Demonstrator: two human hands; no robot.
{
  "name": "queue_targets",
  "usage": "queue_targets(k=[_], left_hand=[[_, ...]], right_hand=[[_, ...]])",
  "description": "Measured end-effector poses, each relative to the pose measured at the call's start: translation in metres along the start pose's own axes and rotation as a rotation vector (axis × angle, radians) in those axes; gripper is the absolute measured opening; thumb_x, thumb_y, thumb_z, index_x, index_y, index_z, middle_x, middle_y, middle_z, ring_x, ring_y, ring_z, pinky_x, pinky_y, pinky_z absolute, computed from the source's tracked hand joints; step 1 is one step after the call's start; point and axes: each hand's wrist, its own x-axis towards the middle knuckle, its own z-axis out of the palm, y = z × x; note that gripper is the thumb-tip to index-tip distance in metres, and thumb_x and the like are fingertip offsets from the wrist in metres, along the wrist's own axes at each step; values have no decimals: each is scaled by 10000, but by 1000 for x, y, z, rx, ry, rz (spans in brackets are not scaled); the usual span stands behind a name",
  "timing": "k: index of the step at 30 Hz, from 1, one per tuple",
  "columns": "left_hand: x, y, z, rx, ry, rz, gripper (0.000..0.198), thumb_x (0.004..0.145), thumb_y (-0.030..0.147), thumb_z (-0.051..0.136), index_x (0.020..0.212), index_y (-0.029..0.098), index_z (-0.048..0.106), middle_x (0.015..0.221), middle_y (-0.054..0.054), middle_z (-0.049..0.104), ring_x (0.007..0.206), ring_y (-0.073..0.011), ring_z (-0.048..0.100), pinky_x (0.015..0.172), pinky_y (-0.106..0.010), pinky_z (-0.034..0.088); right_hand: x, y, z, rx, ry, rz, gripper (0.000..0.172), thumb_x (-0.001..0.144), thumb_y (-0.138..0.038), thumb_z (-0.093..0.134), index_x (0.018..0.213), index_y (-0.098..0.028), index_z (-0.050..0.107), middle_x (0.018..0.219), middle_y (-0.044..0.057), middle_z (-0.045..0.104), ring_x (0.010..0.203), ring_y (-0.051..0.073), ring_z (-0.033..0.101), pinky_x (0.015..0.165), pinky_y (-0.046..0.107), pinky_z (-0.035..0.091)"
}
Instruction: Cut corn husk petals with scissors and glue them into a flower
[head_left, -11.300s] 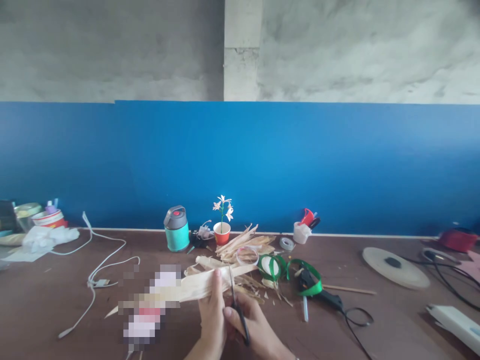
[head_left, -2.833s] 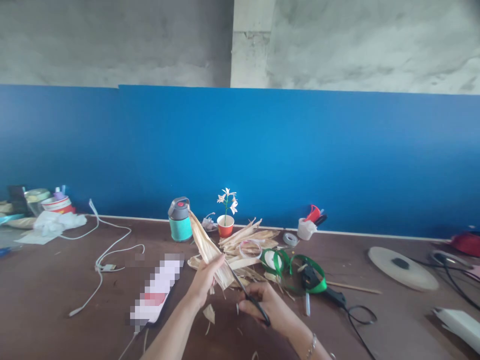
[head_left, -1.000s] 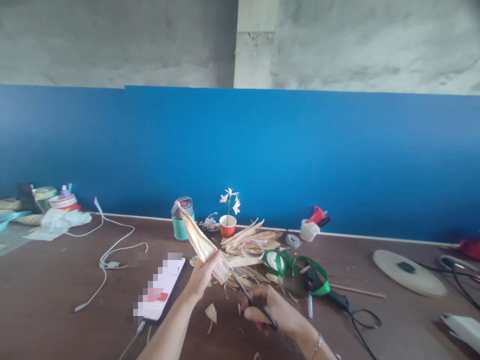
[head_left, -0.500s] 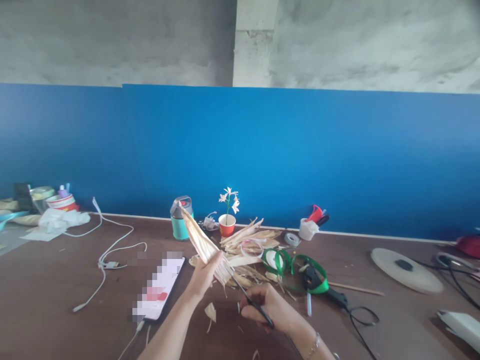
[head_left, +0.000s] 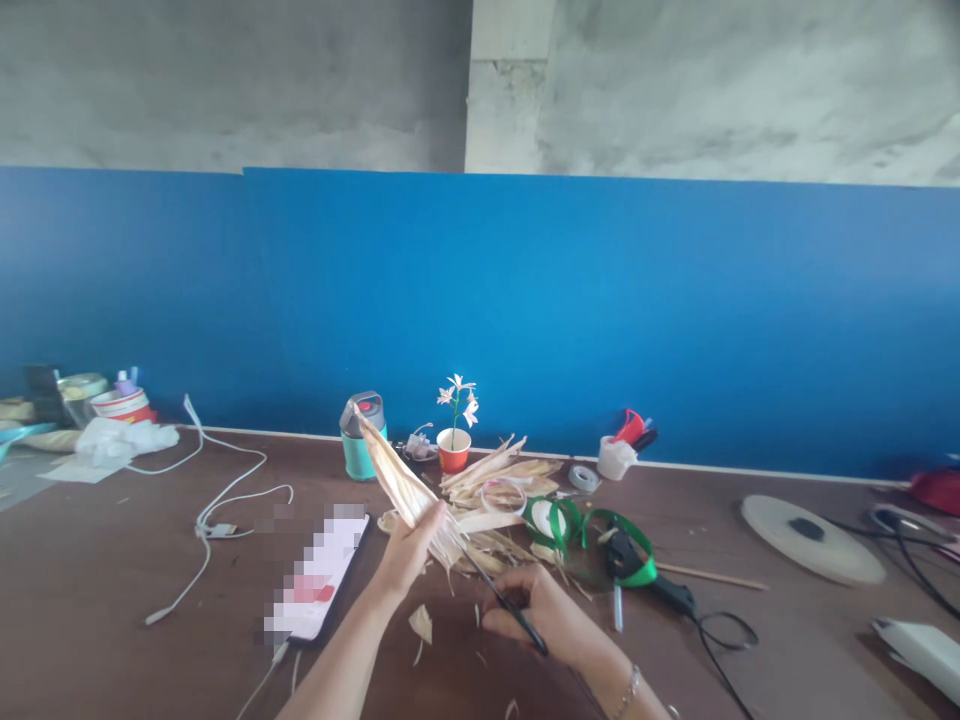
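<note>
My left hand (head_left: 411,552) is closed around a dried corn husk (head_left: 394,470), thumb on top. The husk's pointed tip leans up and left, in front of a teal and grey bottle. Its lower, frayed end spreads towards my right hand (head_left: 534,608). That hand is closed on a pair of black-handled scissors (head_left: 517,612), seen nearly edge-on. Their thin blades reach the husk's lower end; whether they are apart is unclear. Behind my hands lies a pile of dried husks (head_left: 499,472). Small husk scraps (head_left: 421,624) lie on the table below.
A phone (head_left: 330,575) lies left, beside white cables (head_left: 225,490). At the back stand the bottle (head_left: 361,450) and a red cup (head_left: 454,457) with white flowers. Right are green ribbon (head_left: 559,525), tape (head_left: 583,479), a black glue gun (head_left: 671,595) with its cord, and a round disc (head_left: 814,540).
Almost nothing differs. The husk's tip has shifted slightly left, and the scissors have turned a little; both hands keep their places.
</note>
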Motion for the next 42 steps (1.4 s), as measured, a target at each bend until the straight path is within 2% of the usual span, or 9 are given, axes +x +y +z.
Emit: queue_targets(k=[6, 12, 18, 23, 26, 30, 36, 42], left_hand=[[2, -3, -2, 8, -17, 10, 451, 540, 531, 765, 752, 142, 679, 598, 1, 631, 586, -153, 566, 543, -246, 408], [4, -9, -5, 52, 3, 41, 423, 594, 531, 735, 755, 145, 681, 614, -11, 643, 624, -177, 587, 575, -258, 415], [4, -12, -1, 21, 16, 61, 485, 569, 540, 745, 832, 136, 691, 632, -27, 659, 701, -214, 613, 601, -270, 435], [3, -12, 1, 6, -14, 23, 480, 572, 552, 740, 803, 135, 680, 606, -10, 640, 626, -179, 593, 551, -251, 426], [3, -13, 0, 2, -21, 35, 497, 574, 551, 740, 828, 128, 682, 619, -20, 647, 641, -189, 601, 555, -256, 434], [2, -11, 1, 1, 0, 25, 522, 557, 557, 746, 848, 128, 683, 599, -21, 643, 651, -200, 606, 561, -263, 442], [3, -17, 4, 22, 44, 15, 528, 540, 591, 737, 810, 141, 680, 476, 14, 564, 535, -178, 563, 503, -268, 421], [-1, -15, 7, 32, 46, 55, 521, 564, 551, 741, 873, 134, 695, 500, -8, 597, 644, -225, 615, 588, -298, 466]], right_hand=[[0, -2, -1, -45, 28, -88, 253, 654, -370, 717, 648, -120, 676, 487, -42, 445, 470, 65, 340, 413, 174, 255], [1, -2, 0, -18, 46, -82, 264, 618, -374, 745, 635, -121, 672, 496, -39, 454, 483, 72, 356, 442, 184, 273], [0, -5, 1, 15, 34, 15, 244, 630, -354, 737, 675, -124, 669, 466, -52, 459, 405, 56, 350, 395, 182, 261], [1, -3, 1, 12, 32, -18, 250, 630, -363, 744, 663, -128, 668, 461, -59, 447, 411, 51, 340, 394, 176, 257], [1, -3, 1, 7, 50, -31, 277, 596, -374, 771, 629, -122, 663, 467, -54, 447, 446, 59, 349, 415, 177, 261], [1, -4, 2, 3, 60, -31, 306, 584, -402, 776, 631, -119, 668, 469, -47, 459, 458, 69, 363, 431, 186, 277], [4, 3, 4, 41, 45, -1, 261, 625, -376, 744, 666, -132, 663, 433, -62, 445, 376, 53, 342, 359, 171, 249], [4, 0, 3, 29, 55, -18, 276, 610, -375, 761, 659, -119, 670, 449, -56, 451, 406, 54, 351, 384, 173, 253]])
